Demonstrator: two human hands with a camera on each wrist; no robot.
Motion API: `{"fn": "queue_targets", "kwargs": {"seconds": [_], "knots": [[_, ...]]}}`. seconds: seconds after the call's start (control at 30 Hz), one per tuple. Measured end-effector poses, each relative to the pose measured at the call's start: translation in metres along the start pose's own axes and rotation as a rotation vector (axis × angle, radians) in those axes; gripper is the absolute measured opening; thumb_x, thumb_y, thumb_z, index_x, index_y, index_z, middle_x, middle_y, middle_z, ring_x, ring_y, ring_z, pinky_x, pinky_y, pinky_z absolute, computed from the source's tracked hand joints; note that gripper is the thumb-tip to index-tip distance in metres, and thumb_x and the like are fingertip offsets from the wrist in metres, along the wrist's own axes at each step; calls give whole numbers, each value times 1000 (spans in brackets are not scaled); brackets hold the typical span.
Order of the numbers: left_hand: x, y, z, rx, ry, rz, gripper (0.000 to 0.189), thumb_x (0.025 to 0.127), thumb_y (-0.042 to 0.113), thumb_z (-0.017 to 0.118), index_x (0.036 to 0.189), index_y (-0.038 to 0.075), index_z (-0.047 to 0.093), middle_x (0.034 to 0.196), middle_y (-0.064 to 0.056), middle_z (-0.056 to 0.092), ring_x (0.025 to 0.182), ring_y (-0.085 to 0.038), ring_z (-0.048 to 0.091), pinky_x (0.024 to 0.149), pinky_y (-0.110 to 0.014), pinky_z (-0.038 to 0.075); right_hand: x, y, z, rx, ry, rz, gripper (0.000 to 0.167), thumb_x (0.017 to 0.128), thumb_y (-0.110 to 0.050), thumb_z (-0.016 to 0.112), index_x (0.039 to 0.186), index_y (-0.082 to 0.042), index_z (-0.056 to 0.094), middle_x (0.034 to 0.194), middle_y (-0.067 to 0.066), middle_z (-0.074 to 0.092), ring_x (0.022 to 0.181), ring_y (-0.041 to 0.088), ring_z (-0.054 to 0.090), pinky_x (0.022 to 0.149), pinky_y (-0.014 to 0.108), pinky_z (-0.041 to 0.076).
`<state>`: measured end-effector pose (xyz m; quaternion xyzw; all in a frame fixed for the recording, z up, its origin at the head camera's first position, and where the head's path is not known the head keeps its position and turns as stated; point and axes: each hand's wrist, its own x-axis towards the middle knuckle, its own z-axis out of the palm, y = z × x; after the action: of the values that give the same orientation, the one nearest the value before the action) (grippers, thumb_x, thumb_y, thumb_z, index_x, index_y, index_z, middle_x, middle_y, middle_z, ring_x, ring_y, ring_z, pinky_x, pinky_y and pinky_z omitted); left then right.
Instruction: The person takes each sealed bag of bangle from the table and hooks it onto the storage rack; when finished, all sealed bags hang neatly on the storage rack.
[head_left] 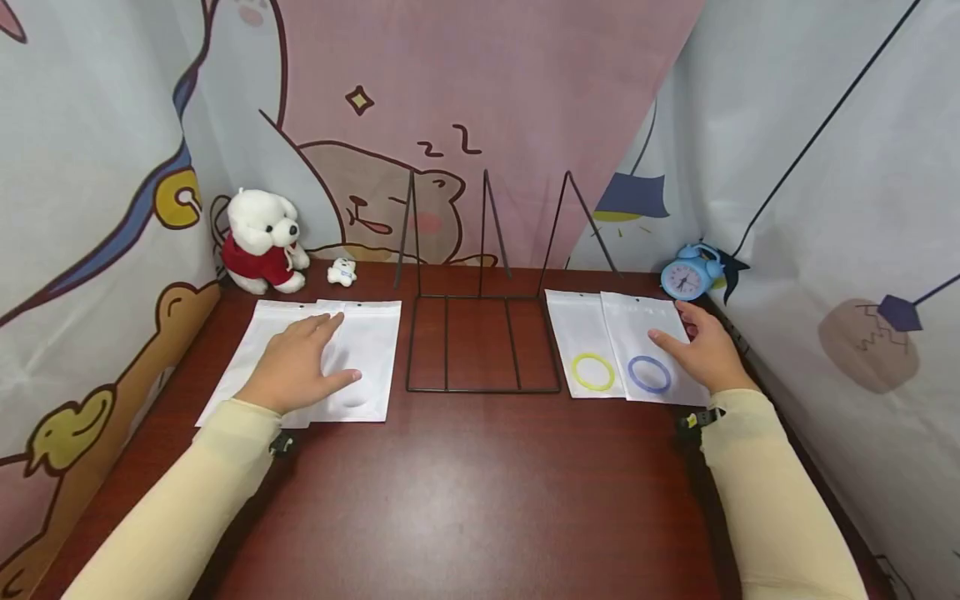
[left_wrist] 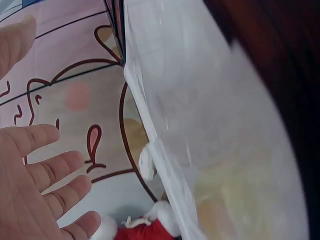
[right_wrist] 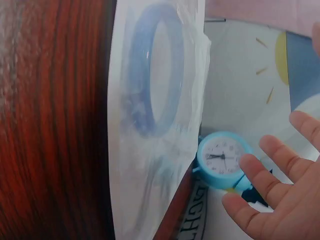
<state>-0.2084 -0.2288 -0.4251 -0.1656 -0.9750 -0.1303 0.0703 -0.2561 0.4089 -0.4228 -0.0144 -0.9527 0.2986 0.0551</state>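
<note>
Two white zip bags lie overlapping on the left of the table, an outer bag (head_left: 243, 354) and an inner bag (head_left: 367, 350). My left hand (head_left: 300, 358) is over them, fingers extended and thumb apart, holding nothing. On the right lie two more white bags: one (head_left: 573, 325) shows a yellow ring (head_left: 575, 372) through its front, the other (head_left: 637, 325) a blue ring (head_left: 632, 375). My right hand (head_left: 705, 346) is at the right edge of the blue-ring bag, its fingers spread and loosely bent in the right wrist view. Between the bag pairs stands a black wire rack (head_left: 483, 391).
A white plush dog in red (head_left: 258, 229) sits at the back left beside a small white plush (head_left: 342, 272). At the back right stands a blue alarm clock (head_left: 684, 279). Printed cloth (head_left: 525, 100) encloses the table (head_left: 465, 500) at the back and sides.
</note>
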Motion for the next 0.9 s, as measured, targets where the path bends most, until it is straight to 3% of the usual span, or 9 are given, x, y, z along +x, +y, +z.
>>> {"fn": "queue_targets", "kwargs": {"seconds": [0.37, 0.9], "knots": [[14, 12, 26, -85, 22, 52, 93, 86, 52, 80, 156, 0, 48, 150, -26, 56, 139, -44, 51, 108, -68, 43, 10, 29, 1, 96, -4, 157, 107, 93, -67, 68, 169, -8, 21, 162, 34, 35, 144, 55, 38, 115, 72, 36], [38, 42, 47, -174, -128, 69, 93, 89, 58, 75, 156, 1, 48, 151, -23, 56, 141, -43, 50, 112, -66, 41, 31, 62, 3, 165, 14, 266, 107, 94, -71, 62, 168, -6, 21, 156, 34, 42, 139, 50, 42, 115, 68, 37]]}}
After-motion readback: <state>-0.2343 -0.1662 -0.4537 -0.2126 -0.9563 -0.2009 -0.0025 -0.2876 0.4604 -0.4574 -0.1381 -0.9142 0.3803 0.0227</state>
